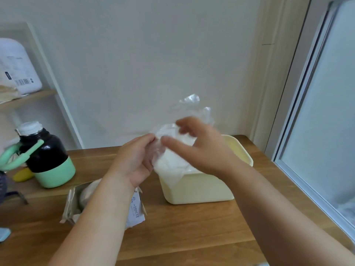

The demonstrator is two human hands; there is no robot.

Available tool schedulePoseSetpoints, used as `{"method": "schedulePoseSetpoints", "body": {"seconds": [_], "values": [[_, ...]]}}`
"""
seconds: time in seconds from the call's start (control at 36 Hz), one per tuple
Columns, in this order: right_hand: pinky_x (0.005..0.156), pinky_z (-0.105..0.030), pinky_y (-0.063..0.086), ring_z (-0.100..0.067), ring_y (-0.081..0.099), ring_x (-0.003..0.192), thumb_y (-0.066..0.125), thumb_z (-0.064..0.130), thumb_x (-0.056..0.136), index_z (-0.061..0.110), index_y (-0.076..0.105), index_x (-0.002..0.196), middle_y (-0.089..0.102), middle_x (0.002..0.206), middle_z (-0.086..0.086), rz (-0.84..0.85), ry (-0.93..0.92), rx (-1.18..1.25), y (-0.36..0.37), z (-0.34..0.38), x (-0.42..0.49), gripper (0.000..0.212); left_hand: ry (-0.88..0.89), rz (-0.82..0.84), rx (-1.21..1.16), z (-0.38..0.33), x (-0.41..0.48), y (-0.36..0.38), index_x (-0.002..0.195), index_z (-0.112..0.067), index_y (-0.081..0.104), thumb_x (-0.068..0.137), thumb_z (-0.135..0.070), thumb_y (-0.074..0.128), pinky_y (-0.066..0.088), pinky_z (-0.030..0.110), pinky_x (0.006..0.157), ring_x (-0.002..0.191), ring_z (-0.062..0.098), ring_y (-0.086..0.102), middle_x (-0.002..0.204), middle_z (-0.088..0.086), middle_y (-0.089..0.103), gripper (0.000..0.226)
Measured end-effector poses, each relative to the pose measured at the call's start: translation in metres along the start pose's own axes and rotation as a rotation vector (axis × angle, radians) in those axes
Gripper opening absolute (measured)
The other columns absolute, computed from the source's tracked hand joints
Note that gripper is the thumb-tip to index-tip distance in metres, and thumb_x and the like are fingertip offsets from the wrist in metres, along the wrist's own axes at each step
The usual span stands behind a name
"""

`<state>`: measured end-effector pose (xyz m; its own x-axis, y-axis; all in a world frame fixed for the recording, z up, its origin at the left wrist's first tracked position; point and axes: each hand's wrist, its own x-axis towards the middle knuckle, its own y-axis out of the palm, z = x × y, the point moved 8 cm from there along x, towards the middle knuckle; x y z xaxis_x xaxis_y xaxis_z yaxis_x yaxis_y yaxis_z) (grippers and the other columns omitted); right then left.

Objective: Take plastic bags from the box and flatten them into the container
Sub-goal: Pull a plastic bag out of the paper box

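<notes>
**Bags held just above the container**

Your left hand [134, 160] pinches the left edge of the plastic bags [171, 154] with its fingers curled together. Your right hand [203, 148] curls spread fingers over their top, probably to steady the wad over the container [201, 191] before pressing it flat. The box [135, 210] sits left of the container, half hidden by your forearm. A flask [48, 160] stands farther left, well clear.

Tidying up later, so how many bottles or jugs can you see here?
2. A white jug stands on the shelf at upper left; a black bottle with a green base stands on the table at left. Others may lie out of frame.
</notes>
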<state>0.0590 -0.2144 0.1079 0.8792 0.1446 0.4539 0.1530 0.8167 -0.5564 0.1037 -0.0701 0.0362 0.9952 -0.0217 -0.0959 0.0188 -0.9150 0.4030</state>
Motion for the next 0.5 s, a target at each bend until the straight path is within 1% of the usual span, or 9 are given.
{"method": "schedulePoseSetpoints", "body": {"seconds": [0.08,0.11,0.17,0.22,0.28,0.33,0.39,0.44,0.5], "values": [[0.087,-0.018,0.036,-0.004,0.044,0.125,0.072,0.051,0.075,0.028,0.03,0.146,0.045,0.137,0.014,0.386,0.131,0.072,0.036,-0.005,-0.008,0.086,-0.002,0.082,-0.002,0.002,-0.008,0.012,0.089,-0.006,0.061,0.097,-0.02,0.054,0.055,0.02,0.055,0.063,0.013,0.067,0.079,0.007,0.067,0.017],[0.086,-0.017,0.038,-0.003,0.046,0.123,0.073,0.045,0.076,0.028,0.034,0.143,0.048,0.133,0.016,0.4,0.116,0.075,0.04,-0.005,-0.009,0.079,-0.003,0.122,-0.006,0.001,-0.011,0.017,0.092,-0.006,0.062,0.097,-0.023,0.053,0.055,0.02,0.055,0.065,0.013,0.068,0.081,0.007,0.067,0.02],[0.081,-0.019,0.049,-0.001,0.059,0.101,0.069,0.028,0.083,0.026,0.055,0.123,0.064,0.111,0.013,0.3,0.053,0.126,0.039,-0.001,-0.004,0.042,-0.008,0.195,-0.03,-0.002,-0.016,0.021,0.097,-0.007,0.063,0.097,-0.036,0.048,0.055,0.022,0.054,0.066,0.014,0.069,0.082,0.007,0.068,0.033],[0.077,-0.025,0.054,-0.007,0.062,0.082,0.06,0.019,0.091,0.021,0.066,0.101,0.068,0.091,0.004,0.202,0.108,0.246,0.033,-0.008,0.0,0.013,0.016,0.159,-0.029,-0.006,-0.014,0.014,0.094,-0.011,0.064,0.096,-0.047,0.042,0.051,0.022,0.054,0.067,0.012,0.066,0.08,0.002,0.069,0.042],[0.078,-0.029,0.054,-0.013,0.06,0.082,0.056,0.011,0.093,0.018,0.068,0.09,0.067,0.087,0.0,0.188,0.248,0.48,0.032,-0.018,0.002,0.014,0.071,0.062,-0.009,-0.011,-0.01,-0.002,0.091,-0.016,0.065,0.096,-0.049,0.043,0.045,0.021,0.055,0.069,0.009,0.062,0.078,-0.004,0.067,0.039],[0.083,-0.034,0.051,-0.018,0.059,0.088,0.051,0.004,0.093,0.012,0.067,0.083,0.065,0.085,-0.004,0.248,0.309,0.747,0.034,-0.017,0.002,0.021,0.126,0.012,0.003,-0.011,-0.007,-0.011,0.099,-0.02,0.065,0.09,-0.05,0.054,0.047,0.022,0.066,0.083,0.01,0.06,0.089,-0.005,0.065,0.034],[0.085,-0.034,0.05,-0.021,0.055,0.089,0.043,0.001,0.092,0.005,0.063,0.076,0.061,0.084,-0.008,0.366,0.315,0.991,0.035,-0.006,-0.002,0.026,0.133,0.093,-0.01,-0.006,-0.004,-0.01,0.119,-0.019,0.061,0.079,-0.057,0.065,0.043,0.034,0.1,0.116,0.014,0.055,0.12,-0.002,0.062,0.055],[0.076,-0.025,0.053,-0.02,0.057,0.081,0.044,0.004,0.083,0.006,0.06,0.064,0.057,0.082,-0.011,0.445,0.334,1.146,0.034,0.004,-0.006,0.025,0.116,0.312,-0.005,0.0,-0.008,0.007,0.141,-0.018,0.046,0.071,-0.066,0.069,0.026,0.048,0.116,0.139,0.02,0.039,0.147,0.006,0.045,0.088],[0.065,-0.019,0.052,-0.014,0.059,0.065,0.048,0.01,0.071,0.007,0.059,0.057,0.056,0.069,-0.007,0.441,0.344,1.197,0.03,0.006,-0.007,0.018,0.107,0.567,-0.002,0.006,-0.019,0.032,0.149,-0.012,0.033,0.074,-0.066,0.067,0.027,0.051,0.116,0.142,0.028,0.034,0.153,0.014,0.037,0.098]]}}
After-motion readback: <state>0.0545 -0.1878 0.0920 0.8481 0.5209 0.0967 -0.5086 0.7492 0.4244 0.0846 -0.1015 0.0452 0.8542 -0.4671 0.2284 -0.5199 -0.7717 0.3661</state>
